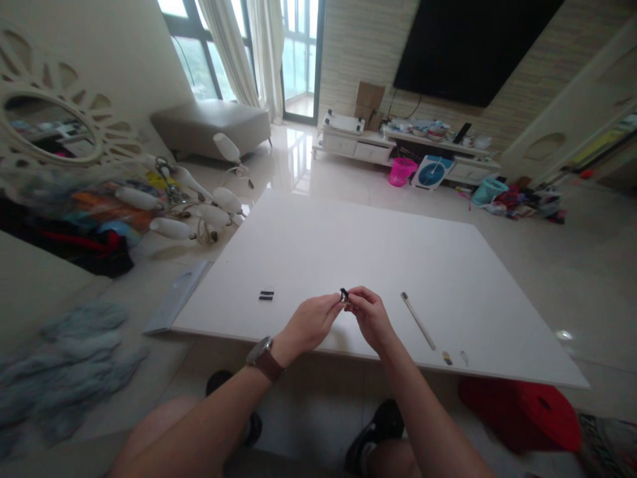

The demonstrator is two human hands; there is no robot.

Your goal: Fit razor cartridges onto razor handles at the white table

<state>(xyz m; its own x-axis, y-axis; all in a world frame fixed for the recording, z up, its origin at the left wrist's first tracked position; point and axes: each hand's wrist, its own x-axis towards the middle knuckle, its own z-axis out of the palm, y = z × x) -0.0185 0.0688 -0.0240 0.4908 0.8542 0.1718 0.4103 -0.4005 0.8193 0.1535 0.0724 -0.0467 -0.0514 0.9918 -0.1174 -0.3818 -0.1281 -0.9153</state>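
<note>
My left hand (309, 324), with a brown-strapped watch (262, 352) at the wrist, has its fingers closed on a small black piece with shiny parts (344, 294). My right hand (369, 317) pinches the same piece from the other side; it is too small to name. Both hands are just above the near part of a white tabletop (348, 232). Left of them lies a small clear item with black strips (267, 295). To the right are a thin pale stick with a dark end (419, 322), a small yellow-and-black piece (447, 358) and a little whitish piece (464, 358).
A lamp with several white shades (209, 212) stands beyond the table's left edge. Grey cloth (74, 362) lies on the floor at left, a red item (522, 408) below the right edge. Farther back are a bench (213, 123), a pink basket (402, 172) and a low cabinet (353, 147).
</note>
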